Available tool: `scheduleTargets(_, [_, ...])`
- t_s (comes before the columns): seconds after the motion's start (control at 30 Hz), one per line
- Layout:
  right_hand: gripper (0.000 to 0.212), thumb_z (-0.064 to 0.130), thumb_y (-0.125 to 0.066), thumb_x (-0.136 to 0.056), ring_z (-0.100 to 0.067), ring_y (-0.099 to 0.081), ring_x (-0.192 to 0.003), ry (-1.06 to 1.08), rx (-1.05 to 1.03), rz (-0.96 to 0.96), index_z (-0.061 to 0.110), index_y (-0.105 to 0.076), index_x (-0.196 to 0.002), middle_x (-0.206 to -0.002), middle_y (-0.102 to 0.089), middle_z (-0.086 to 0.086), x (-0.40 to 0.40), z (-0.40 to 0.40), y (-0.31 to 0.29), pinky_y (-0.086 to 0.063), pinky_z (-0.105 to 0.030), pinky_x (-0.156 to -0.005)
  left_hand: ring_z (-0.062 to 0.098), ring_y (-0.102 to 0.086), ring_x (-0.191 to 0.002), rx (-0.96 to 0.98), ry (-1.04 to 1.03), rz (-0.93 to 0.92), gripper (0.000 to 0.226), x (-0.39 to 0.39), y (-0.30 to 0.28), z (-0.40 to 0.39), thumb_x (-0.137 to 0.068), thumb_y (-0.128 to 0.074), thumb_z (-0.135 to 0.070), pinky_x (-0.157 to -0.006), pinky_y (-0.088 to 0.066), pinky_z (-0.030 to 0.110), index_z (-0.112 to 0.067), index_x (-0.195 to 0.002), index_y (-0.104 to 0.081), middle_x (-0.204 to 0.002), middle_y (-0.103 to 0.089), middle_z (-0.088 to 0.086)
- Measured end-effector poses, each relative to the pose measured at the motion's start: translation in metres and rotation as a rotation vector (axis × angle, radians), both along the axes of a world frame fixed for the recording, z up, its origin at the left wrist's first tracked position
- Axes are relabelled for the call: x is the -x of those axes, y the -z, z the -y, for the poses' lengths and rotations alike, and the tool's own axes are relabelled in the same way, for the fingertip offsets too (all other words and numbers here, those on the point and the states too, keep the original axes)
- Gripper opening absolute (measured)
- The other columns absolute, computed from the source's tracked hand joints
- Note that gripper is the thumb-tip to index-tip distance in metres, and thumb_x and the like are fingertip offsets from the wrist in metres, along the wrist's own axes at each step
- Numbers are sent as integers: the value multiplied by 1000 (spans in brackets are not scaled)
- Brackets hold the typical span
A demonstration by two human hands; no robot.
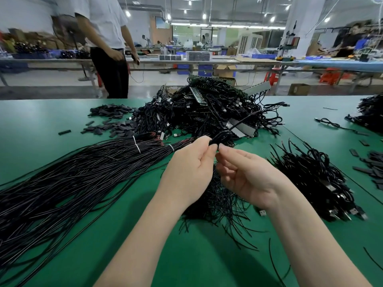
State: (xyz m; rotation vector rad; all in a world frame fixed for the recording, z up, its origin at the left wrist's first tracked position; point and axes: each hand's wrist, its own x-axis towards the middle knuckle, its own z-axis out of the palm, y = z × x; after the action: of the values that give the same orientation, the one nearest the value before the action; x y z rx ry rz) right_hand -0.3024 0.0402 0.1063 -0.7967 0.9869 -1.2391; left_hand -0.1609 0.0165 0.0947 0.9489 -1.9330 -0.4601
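My left hand pinches a black cable that curls into a small loop just above my fingertips. My right hand is raised beside it, its fingers curled, with thumb and forefinger pinching the same cable just below the loop. The cable runs up and right into a big tangled heap of black USB cables at the middle of the green table. Under my hands lies a bundle of short black wires.
A long bundle of black wires tied with white bands fans out to the left. A stack of finished cables lies on the right. Small black sleeves are scattered at left and right. A person stands beyond the table's far edge.
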Motion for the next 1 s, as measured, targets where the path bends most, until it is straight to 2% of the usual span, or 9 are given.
scheduleTargets(0.13, [11,26,-77,-63,-8,-61,-60,133,152,-121,18,-79,-71,-71,-70,1,-6,-1,2,-52,-18,-56,9,-30,-50,-53,-33,-45,34,1,0,-1,-102,-43,-30,-52,-32,36,-13,-73,-37,-54,-35,-8])
scheduleTargets(0.2, [7,21,-80,-70,-11,-58,-61,230,277,-214,15,-76,-70,-68,-69,0,-9,-1,3,-51,-21,-59,8,-29,-51,-92,-37,-92,36,3,-2,-3,-102,-44,-27,-50,-27,27,-10,-72,-35,-54,-32,-9])
scheduleTargets(0.3, [10,14,-77,-80,-4,-59,-59,444,502,-583,19,-72,-73,-67,-70,6,-15,-2,9,-47,-16,-60,7,-30,-54,-189,-43,-165,37,6,-2,-3,-101,-44,-26,-51,-26,23,-14,-68,-34,-59,-34,-9])
scheduleTargets(0.4, [11,13,-74,-83,-2,-61,-64,573,652,-861,18,-71,-75,-66,-67,9,-22,-2,15,-44,-12,-59,13,-35,-60,-332,-19,-217,36,5,-2,-1,-102,-42,-25,-61,-30,33,-17,-67,-36,-62,-38,-5])
scheduleTargets(0.5, [8,11,-72,-85,-8,-60,-70,635,752,-1056,13,-69,-78,-73,-66,8,-25,-1,21,-48,-24,-66,14,-33,-55,-466,2,-299,37,4,-2,3,-101,-42,-23,-61,-27,33,-19,-65,-38,-52,-38,-13])
scheduleTargets(0.6, [6,7,-72,-84,-17,-61,-73,704,804,-1132,10,-69,-80,-76,-66,3,-29,2,27,-49,-34,-69,15,-32,-54,-472,-44,-295,39,7,-1,2,-100,-43,-25,-59,-27,33,-22,-62,-36,-49,-36,-13])
scheduleTargets(0.7, [7,-4,-66,-83,-29,-60,-74,693,935,-1293,2,-67,-79,-76,-65,-8,-26,7,31,-46,-36,-69,19,-32,-59,-485,-65,-278,34,8,-2,2,-99,-44,-25,-63,-28,37,-19,-66,-36,-58,-35,-7])
scheduleTargets(0.8, [10,-14,-61,-76,-35,-60,-74,590,1159,-1528,-4,-66,-77,-78,-63,-15,-12,10,29,-47,-39,-70,12,-30,-48,-648,45,-302,27,1,-6,1,-99,-42,-22,-56,-25,32,-18,-73,-40,-53,-37,-8])
scheduleTargets(1.0, [29,-4,-44,-94,-34,-60,-74,560,1359,-1547,-6,-67,-77,-79,-64,-15,1,8,18,-45,-34,-74,6,-31,-43,-935,242,-488,22,-3,-15,-2,-103,-41,-35,-46,-26,21,-22,-88,-50,-54,-46,-10])
